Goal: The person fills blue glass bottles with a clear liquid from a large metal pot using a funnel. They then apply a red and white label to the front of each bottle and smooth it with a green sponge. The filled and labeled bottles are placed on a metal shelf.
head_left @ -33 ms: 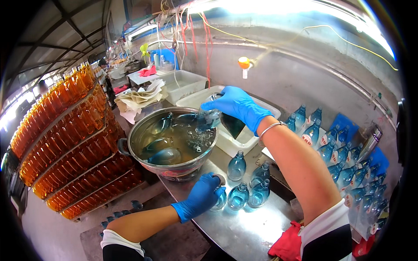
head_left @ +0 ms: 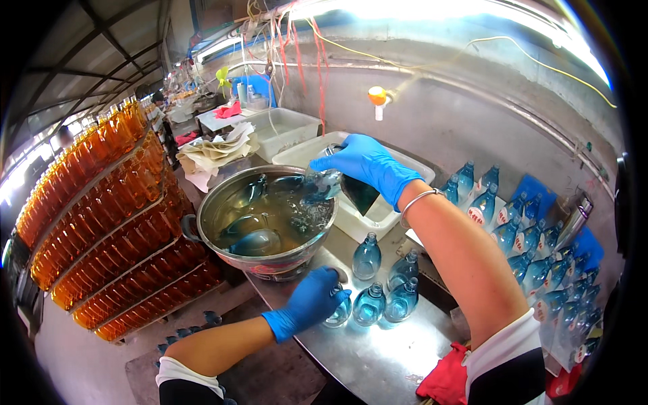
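Right hand [head_left: 368,165] gripped a bottle [head_left: 322,183] tilted over the bowl [head_left: 266,219] | left hand [head_left: 307,304] closed around a bottle [head_left: 337,312] on the table [head_left: 364,351] | four emptied bottles stood there, several soaked.

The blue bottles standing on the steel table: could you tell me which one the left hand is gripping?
The front-left bottle, nearest the steel basin; the gloved left hand wraps it, while the other four bottles stand untouched.
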Motion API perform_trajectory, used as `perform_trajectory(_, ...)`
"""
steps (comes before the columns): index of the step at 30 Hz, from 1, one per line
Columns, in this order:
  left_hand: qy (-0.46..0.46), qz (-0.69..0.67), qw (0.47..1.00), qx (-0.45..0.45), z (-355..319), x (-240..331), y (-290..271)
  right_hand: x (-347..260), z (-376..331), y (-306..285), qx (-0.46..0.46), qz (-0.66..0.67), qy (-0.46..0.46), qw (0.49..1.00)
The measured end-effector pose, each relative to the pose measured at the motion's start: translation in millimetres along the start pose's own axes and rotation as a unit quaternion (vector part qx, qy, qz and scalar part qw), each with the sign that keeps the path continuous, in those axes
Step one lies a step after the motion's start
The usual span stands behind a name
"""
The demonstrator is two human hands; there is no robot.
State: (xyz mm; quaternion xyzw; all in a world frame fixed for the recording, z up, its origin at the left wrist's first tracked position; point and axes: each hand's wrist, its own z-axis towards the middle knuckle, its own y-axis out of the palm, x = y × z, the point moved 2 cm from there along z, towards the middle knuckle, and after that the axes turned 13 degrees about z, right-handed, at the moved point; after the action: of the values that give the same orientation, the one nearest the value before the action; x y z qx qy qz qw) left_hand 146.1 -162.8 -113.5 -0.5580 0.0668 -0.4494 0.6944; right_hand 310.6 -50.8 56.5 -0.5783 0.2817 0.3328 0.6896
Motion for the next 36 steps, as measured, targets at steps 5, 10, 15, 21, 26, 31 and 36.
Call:
perform_trajectory(5,-0.385,-0.581,0.713,-0.078,53,-14,-49,22,-10,-3,-0.035,0.225,0.051,0.972)
perform_trajectory(10,-0.169,-0.853,0.492,0.030,114,14,-72,-4,-53,3,0.058,0.083,-0.115,0.988)
perform_trajectory(15,-0.268,-0.756,0.597,0.014,117,39,-57,16,-128,-31,0.168,0.125,-0.167,0.963)
perform_trajectory(21,-0.126,-0.471,0.871,-0.056,83,105,29,58,-276,-66,0.266,0.327,-0.009,0.907)
perform_trajectory(26,0.071,-0.346,0.932,0.078,25,175,105,119,-360,-56,0.324,0.263,0.091,0.904)
perform_trajectory(31,-0.046,-0.270,0.960,-0.058,-26,170,185,158,-399,-46,0.308,0.336,0.172,0.873)
perform_trajectory(36,-0.039,-0.199,0.979,-0.031,-45,162,197,141,-394,-46,0.251,0.288,0.198,0.903)
